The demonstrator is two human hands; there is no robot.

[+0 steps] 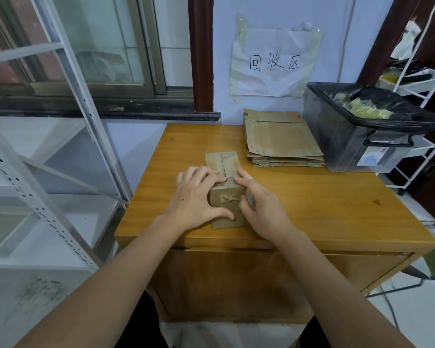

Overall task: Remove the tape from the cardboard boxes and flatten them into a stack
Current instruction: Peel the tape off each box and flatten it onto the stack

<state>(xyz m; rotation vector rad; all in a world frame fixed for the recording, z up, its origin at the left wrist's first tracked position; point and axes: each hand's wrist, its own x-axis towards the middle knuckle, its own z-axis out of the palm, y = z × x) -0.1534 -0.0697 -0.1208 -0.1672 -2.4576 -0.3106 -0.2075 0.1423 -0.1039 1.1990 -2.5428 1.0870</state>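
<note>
Small cardboard box sits near front-centre of wooden counter, far flap already folded open and lying flat away from person. Tape scrap still stuck on near face.

L hand: fingers curled over top-left of box, thumb braced low on near face, so grip is grasping the box. R hand: index fingertip on the top seam, other fingers curled against right side; also holding the box, looser.

Risks (judgement):
- Tape remnant looks thin and torn; a pull at a bad angle prob. shreds it, leaving bits on the card.
- Pressing down to flatten w/ tape still on could buckle or rip a panel rather than fold at the crease.
- Box is light, counter looks smooth; a sideways tug may slide it toward front edge if L hand slackens.

Surface/room: flattened stack at back of counter, just beside dark bin lined w/ black bag, yellowish tape wads inside. Handwritten paper sign taped on wall above stack. White metal shelving to left, window behind it. White wire rack on right.
</note>
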